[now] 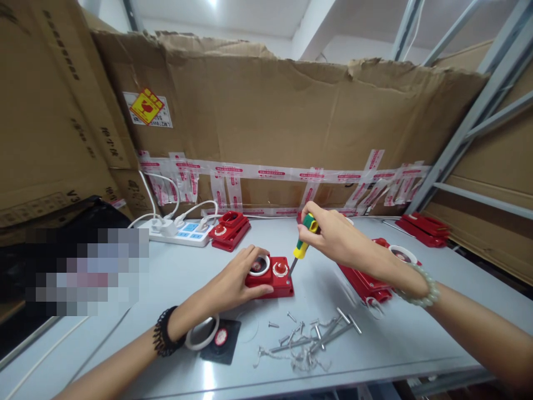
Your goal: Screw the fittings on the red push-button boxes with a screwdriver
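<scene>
My left hand point(233, 280) grips the left end of a red box point(278, 290), thumb along its front side and fingers over the top. A white ring around a dark disc and a red round knob show on top of this box. My right hand point(335, 233) is wrapped round the green and yellow handle of a screwdriver point(298, 250). The shaft points down, its tip at the right end of the box beside a small screw. Whether the tip touches that screw I cannot tell.
Loose screws and small metal hammers point(318, 339) with white cords lie near the front. Below my left wrist are a white ring point(202, 335) and a dark square card point(227, 350). A power strip point(187, 238), more red boxes point(230, 230) and a cardboard wall point(266, 111) stand behind.
</scene>
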{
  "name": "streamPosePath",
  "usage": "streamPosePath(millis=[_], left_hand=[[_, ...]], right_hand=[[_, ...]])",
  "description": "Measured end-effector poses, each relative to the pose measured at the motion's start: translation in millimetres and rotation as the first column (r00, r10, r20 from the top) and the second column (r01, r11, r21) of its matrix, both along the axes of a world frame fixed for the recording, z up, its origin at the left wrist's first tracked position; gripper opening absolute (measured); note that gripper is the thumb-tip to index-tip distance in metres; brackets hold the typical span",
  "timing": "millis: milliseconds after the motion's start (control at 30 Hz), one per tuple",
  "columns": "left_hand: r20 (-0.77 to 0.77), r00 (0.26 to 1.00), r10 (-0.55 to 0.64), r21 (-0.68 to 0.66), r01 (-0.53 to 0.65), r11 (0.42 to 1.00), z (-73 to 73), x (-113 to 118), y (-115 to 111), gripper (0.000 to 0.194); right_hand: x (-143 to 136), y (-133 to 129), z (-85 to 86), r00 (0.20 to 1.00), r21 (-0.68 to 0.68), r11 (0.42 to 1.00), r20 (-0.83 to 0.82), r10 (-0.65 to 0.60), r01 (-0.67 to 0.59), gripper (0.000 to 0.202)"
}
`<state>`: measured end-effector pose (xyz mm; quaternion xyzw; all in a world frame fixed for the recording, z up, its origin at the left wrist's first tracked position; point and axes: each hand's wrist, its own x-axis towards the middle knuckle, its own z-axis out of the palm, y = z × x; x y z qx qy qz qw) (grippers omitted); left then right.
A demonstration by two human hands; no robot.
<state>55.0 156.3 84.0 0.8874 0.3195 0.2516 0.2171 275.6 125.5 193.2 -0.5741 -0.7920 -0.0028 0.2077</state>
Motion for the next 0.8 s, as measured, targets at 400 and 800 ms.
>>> streamPosePath(millis=[400, 800], left_hand=[[-0.003, 1.0, 0.002, 0.011, -0.002, 1.0, -0.6, -0.3, -0.2, 0.044], [-0.028, 0.999, 0.016, 0.01, -0.016, 1.0, 1.2, 0.8, -1.7, 0.043]], right_hand=[[-10.0, -20.6, 6.9, 0.993, 0.028, 0.996, -0.076, 0.089, -0.087, 0.007], [-1.6, -9.3, -1.6, 0.997, 0.007, 0.999, -0.062, 0.041, -0.041, 0.009]])
